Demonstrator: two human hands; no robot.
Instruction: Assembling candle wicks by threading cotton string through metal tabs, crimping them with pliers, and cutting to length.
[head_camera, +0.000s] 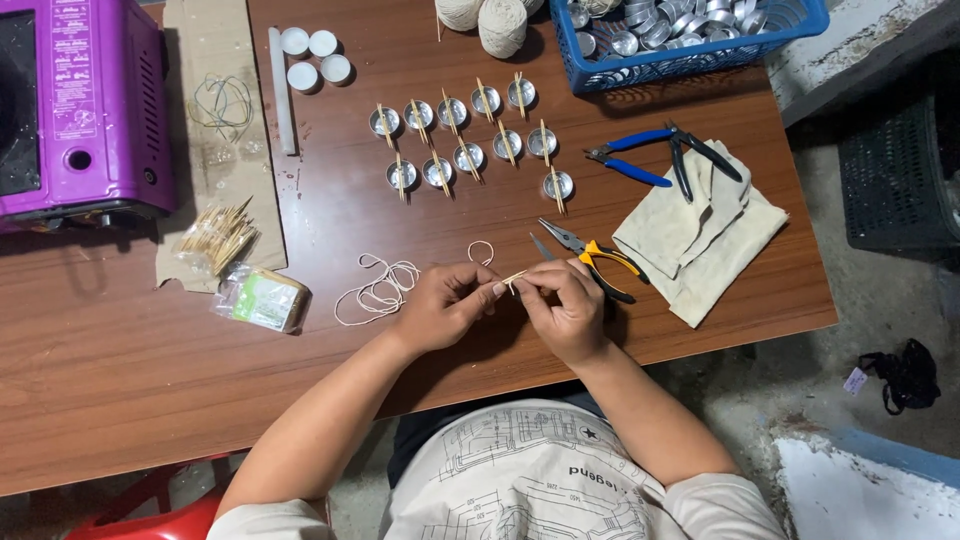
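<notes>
Both hands meet at the near edge of the brown wooden table (150, 380). Left hand (440, 305) and right hand (565, 305) are each pinched shut on a thin pale wooden stick (513, 277), held level between the fingertips just above the tabletop.

Just left of the left hand: loose coil of white string (375, 290), one small loop (481, 250) beyond the hands. Touching the right hand's far side: yellow-handled pliers (595, 258), lying flat. Right of those, folded beige cloth (700, 235) with blue-handled pliers (630, 155) and black-handled cutters (700, 155) at its far edge.

Near left: clear packet with a green label (265, 300), bundle of wooden sticks (218, 237) on a cardboard sheet (215, 120).

Mid-table: small round metal cups (470, 135) in rows, each with a stick across the rim.

Far: four white discs (312, 58), white rod (282, 90), purple portable stove (80, 110) far left, two balls of cream twine (485, 20), blue plastic basket (700, 60) of empty metal cups far right.
</notes>
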